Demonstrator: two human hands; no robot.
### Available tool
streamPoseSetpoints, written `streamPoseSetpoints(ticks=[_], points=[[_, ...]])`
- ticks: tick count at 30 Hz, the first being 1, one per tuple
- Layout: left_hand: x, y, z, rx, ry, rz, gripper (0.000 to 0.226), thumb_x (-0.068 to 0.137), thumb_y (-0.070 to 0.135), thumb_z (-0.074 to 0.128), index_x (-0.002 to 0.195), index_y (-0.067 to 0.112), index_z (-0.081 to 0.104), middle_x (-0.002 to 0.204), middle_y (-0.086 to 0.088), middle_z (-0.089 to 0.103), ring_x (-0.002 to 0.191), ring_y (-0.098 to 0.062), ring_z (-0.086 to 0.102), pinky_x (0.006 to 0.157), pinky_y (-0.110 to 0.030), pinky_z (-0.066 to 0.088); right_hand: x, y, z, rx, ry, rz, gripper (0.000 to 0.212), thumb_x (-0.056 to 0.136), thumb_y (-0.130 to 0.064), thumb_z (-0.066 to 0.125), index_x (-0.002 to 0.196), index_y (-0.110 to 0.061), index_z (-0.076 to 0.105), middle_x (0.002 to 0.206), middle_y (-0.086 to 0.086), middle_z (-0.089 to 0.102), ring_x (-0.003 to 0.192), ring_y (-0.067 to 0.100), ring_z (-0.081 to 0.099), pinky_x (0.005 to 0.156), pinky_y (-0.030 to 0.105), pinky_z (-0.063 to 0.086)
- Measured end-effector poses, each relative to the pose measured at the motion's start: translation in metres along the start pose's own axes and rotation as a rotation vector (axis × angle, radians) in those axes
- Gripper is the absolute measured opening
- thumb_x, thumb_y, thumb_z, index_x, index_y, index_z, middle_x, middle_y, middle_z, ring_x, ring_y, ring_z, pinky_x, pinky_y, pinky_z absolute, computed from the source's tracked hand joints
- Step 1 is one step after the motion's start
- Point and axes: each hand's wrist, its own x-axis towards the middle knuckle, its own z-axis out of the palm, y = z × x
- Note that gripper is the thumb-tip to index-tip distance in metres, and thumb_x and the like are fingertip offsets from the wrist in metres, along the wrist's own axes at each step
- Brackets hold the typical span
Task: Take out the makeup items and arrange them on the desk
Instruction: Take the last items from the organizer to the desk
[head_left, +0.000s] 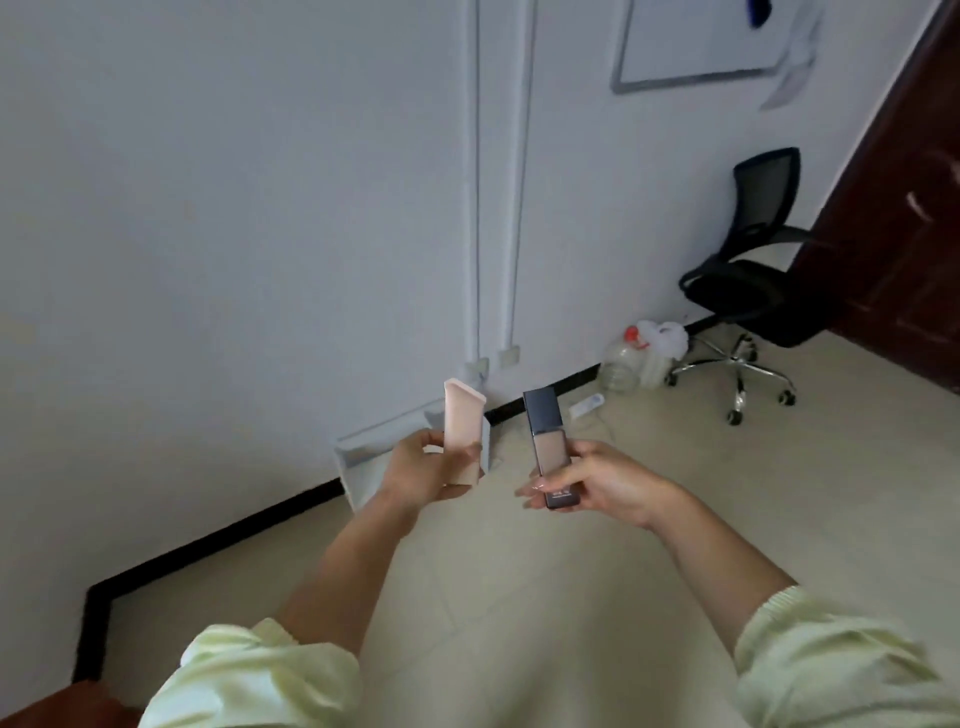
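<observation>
Two makeup items are held upright at mid-frame over the pale floor (519, 597), a pale pink flat plastic tube (464, 436) pinched in the left hand (415, 470) and a dark-capped rectangular beige bottle (549, 449) gripped low by curled fingers of the right hand (608, 480), so either could be tipped out and dropped.

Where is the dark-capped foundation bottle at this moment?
The foundation bottle is just right of centre in the head view, held nearly upright in the right hand, apart from the pale pink tube that the left hand holds to its left.
</observation>
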Motion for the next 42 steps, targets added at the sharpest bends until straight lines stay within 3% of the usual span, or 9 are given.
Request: streamPoseSetpoints(ticks=[5,9,12,19,23,27,34,38,42], points=[[0.008,0.025,0.165,0.088,-0.169,0.057,0.037,0.078,0.019,0.079,0.103,0.002,0.058,0.102,-0.018,0.067,0.075,-0.024,0.068,0.053,-0.027,0.055,-0.075,0.023,-0.149,0.003,0.149,-0.008,0.02,0.08,0.006,0.066,0.095,-0.005,0.06,0.102,0.02,0.072,0.093,0.031,0.071,0.074,0.027,0.054],[0.0,0.035,0.298,0.078,-0.328,0.058,0.04,0.079,0.017,0.078,0.106,-0.002,0.057,0.112,-0.013,0.065,0.078,-0.021,0.07,0.064,-0.031,0.06,-0.14,0.046,-0.257,0.038,0.283,-0.012,0.018,0.081,0.005,0.066,0.091,-0.008,0.06,0.103,0.019,0.072,0.092,0.03,0.071,0.076,0.028,0.053],[-0.007,0.04,0.383,0.093,-0.423,0.034,0.033,0.079,0.017,0.078,0.101,0.003,0.058,0.113,-0.017,0.066,0.079,-0.026,0.072,0.063,-0.031,0.059,-0.182,0.058,-0.319,0.072,0.387,-0.015,0.016,0.081,0.003,0.067,0.091,-0.008,0.061,0.103,0.018,0.073,0.094,0.031,0.07,0.087,0.034,0.051],[-0.013,0.057,0.578,0.145,-0.648,0.035,0.041,0.079,0.017,0.078,0.108,-0.001,0.055,0.107,-0.021,0.068,0.086,-0.03,0.072,0.063,-0.032,0.059,-0.26,0.082,-0.458,0.153,0.619,-0.051,0.024,0.08,0.001,0.069,0.101,-0.007,0.062,0.102,0.012,0.074,0.098,0.03,0.07,0.097,0.039,0.05],[-0.004,0.065,0.684,0.179,-0.775,0.036,0.041,0.079,0.017,0.078,0.11,0.001,0.056,0.109,-0.018,0.066,0.092,-0.029,0.07,0.065,-0.033,0.06,-0.281,0.094,-0.542,0.249,0.733,-0.061,0.034,0.077,0.003,0.072,0.108,-0.006,0.062,0.103,0.014,0.073,0.097,0.031,0.07,0.089,0.037,0.054],[0.016,0.08,0.806,0.234,-0.929,0.051,0.042,0.077,0.017,0.079,0.111,0.004,0.057,0.11,-0.015,0.066,0.094,-0.026,0.069,0.068,-0.033,0.06,-0.298,0.099,-0.648,0.322,0.844,-0.072,0.052,0.07,-0.002,0.079,0.118,-0.005,0.061,0.107,0.012,0.072,0.1,0.029,0.069,0.094,0.04,0.053],[0.027,0.119,0.989,0.303,-1.109,0.054,0.039,0.078,0.016,0.079,0.108,0.008,0.056,0.109,-0.011,0.066,0.096,-0.025,0.068,0.074,-0.035,0.06,-0.334,0.102,-0.799,0.453,1.031,-0.083,0.051,0.068,0.002,0.08,0.115,-0.002,0.062,0.103,0.013,0.073,0.096,0.03,0.071,0.084,0.036,0.057],[0.019,0.119,1.095,0.35,-1.188,0.041,0.038,0.078,0.016,0.079,0.109,0.007,0.058,0.109,-0.011,0.067,0.095,-0.025,0.068,0.071,-0.032,0.06,-0.371,0.117,-0.878,0.494,1.114,-0.077,0.036,0.071,0.004,0.078,0.102,-0.006,0.063,0.103,0.013,0.073,0.097,0.03,0.07,0.085,0.037,0.057],[0.003,0.109,1.22,0.367,-1.27,0.005,0.028,0.08,0.013,0.076,0.104,0.009,0.062,0.109,-0.011,0.068,0.098,-0.026,0.067,0.072,-0.032,0.059,-0.419,0.143,-0.974,0.532,1.178,-0.071,0.037,0.072,0.002,0.078,0.104,-0.003,0.062,0.101,0.013,0.074,0.094,0.029,0.071,0.073,0.029,0.057]])
